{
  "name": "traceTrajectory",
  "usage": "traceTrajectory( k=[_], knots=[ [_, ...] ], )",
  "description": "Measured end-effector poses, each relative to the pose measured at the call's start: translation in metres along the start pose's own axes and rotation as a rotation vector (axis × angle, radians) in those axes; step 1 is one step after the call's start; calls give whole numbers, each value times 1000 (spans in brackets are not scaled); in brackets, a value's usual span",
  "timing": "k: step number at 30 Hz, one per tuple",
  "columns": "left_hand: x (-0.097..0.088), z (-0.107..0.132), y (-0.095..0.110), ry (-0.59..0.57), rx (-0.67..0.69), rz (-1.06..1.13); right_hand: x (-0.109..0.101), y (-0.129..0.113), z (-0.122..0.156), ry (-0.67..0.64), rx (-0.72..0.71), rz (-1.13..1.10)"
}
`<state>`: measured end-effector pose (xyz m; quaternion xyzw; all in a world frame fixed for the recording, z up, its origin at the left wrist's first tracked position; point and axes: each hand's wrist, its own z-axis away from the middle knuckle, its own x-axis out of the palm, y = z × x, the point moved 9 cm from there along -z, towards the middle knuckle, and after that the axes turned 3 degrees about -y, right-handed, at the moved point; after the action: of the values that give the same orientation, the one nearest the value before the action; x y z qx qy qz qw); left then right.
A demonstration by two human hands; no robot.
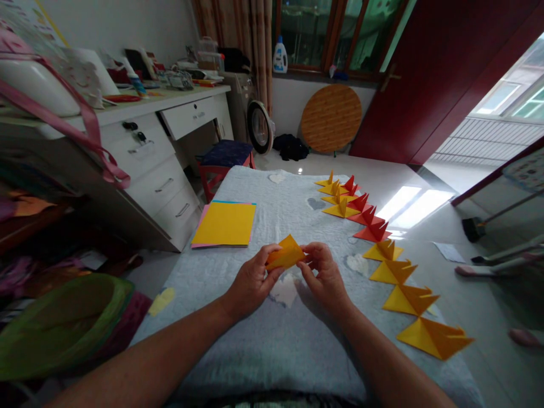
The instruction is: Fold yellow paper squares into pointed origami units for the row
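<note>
A folded piece of yellow origami paper is held just above the cloth-covered table. My left hand pinches its left side between thumb and fingers. At the right corner, my right hand closes its thumb and fingertips on the paper. Beyond my left hand lies a stack of square paper sheets, yellow on top with pink and blue edges showing. Along the right side of the table runs a row of folded yellow paper pieces, with red folded pieces among those farther back.
The table wears a pale blue cloth with heart patches. A blue-topped stool stands past its far left corner. To the left are a white desk and a green-rimmed basket. A round wooden board leans by the wall.
</note>
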<state>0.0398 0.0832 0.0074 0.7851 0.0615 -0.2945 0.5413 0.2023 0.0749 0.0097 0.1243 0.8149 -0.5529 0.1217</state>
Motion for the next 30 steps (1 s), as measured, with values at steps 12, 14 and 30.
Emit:
traceTrajectory(
  k=[12, 14, 30],
  knots=[
    [-10, -8, 15, 39, 72, 26, 6, -15, 2, -85, -64, -13],
    [-11, -9, 14, 37, 64, 52, 7, -17, 2, -99, -75, -14],
    [-13, -10, 11, 22, 76, 97, 9, -25, 5, -126, -156, 7]
  ],
)
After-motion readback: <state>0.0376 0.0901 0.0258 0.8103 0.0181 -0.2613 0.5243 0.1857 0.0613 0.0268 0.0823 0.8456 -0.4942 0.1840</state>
